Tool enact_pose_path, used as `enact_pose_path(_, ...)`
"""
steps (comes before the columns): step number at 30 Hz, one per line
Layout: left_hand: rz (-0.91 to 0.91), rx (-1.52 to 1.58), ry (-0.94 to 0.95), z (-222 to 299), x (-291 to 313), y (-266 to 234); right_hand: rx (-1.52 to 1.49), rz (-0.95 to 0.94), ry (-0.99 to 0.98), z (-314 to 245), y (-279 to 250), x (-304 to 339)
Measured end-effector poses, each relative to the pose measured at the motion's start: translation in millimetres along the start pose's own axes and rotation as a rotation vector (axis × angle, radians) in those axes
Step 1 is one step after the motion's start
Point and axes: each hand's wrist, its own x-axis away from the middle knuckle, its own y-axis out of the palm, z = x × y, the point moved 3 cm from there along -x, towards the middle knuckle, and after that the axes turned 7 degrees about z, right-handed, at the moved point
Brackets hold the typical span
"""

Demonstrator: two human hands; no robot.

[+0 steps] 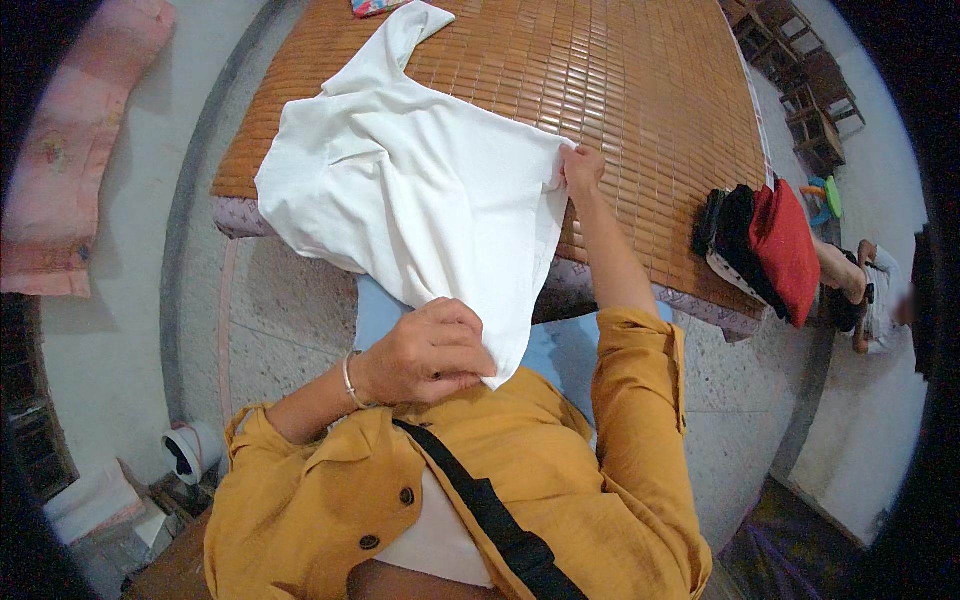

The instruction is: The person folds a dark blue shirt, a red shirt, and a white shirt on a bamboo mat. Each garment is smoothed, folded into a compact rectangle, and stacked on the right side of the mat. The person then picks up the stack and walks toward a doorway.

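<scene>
Mustard shirt (290, 500) nearest; left grip (428, 350), right grip (582, 168) both pinching white garment (370, 190); white bin-like object (205, 445), inside unclear.

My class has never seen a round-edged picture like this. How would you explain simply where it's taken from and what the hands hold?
There is no machine here: a person works bare-handed. A wide fisheye camera worn on the head looks down, so straight edges bend near the rim. A white garment lies partly on a brown slatted mat, its near part hanging toward the lap. The left hand grips it near its lowest corner; the right hand grips its right edge. Red and dark clothes sit at the mat's right side.
</scene>
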Motion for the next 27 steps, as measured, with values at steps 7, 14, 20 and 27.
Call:
enact_pose_path(7,-0.11,0.046,0.018,3,9,-4,-0.052,0.095,-0.171,-19,-21,-39)
enact_pose_path(14,-0.228,0.169,0.08,5,6,8,-0.187,0.057,-0.078,17,-57,-90)
enact_pose_path(20,-0.277,0.177,0.053,3,8,14,-0.341,-0.252,0.044,-4,-50,-61)
enact_pose_path(27,-0.288,0.188,0.049,2,8,16,0.281,0.187,-0.502,1,-76,-65)
